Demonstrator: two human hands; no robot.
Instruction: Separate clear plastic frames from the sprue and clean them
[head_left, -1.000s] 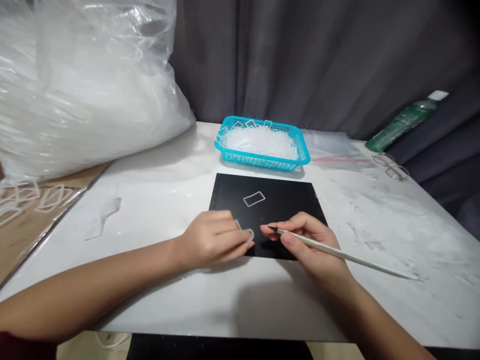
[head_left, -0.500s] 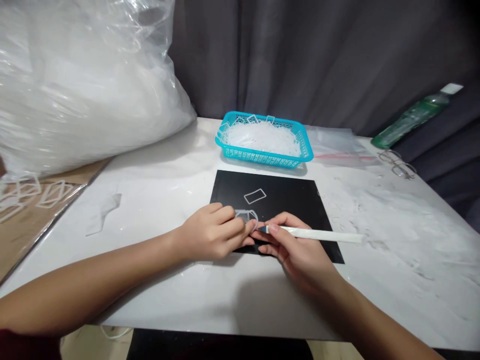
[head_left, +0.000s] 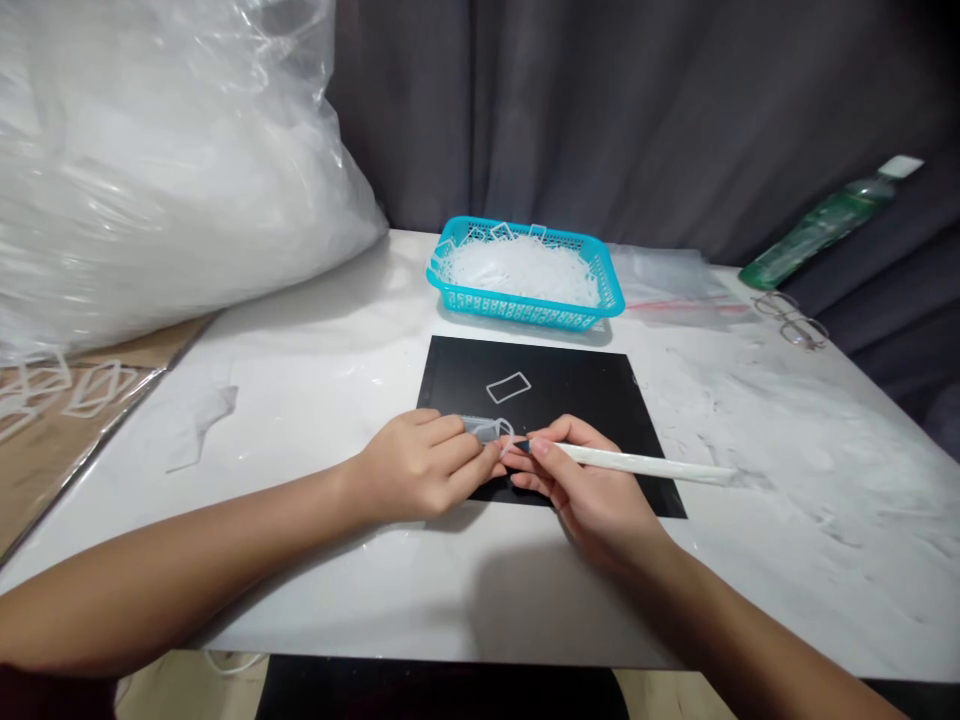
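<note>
At the near side of the tabletop [head_left: 322,600], I find the left hand [head_left: 427,465] closed in a narrow pinch on a translucent loop [head_left: 511,430], presumably to keep it steady. The right hand [head_left: 589,480] grips a white pen-shaped tool [head_left: 645,464] close behind its dark tip; I judge that short hold gives fine control. The fingertips of both hands meet by the loop; whether the tip touches it I cannot tell. Beneath them lies a black sheet [head_left: 649,425], whose dark face, in my assessment, makes pale parts easier to see. One rectangular frame [head_left: 513,394] lies flat on it, just beyond the hands. To the left, loose frames [head_left: 96,388] lie on brown cardboard [head_left: 45,480]. Farther off, a turquoise perforated basket [head_left: 525,303] contains a white heap [head_left: 525,272], its walls likely preventing spillage. A bulging plastic bag [head_left: 165,180] occupies the far left; a green bottle [head_left: 817,235], seemingly tilted, is far right near the dark curtain [head_left: 600,120].
</note>
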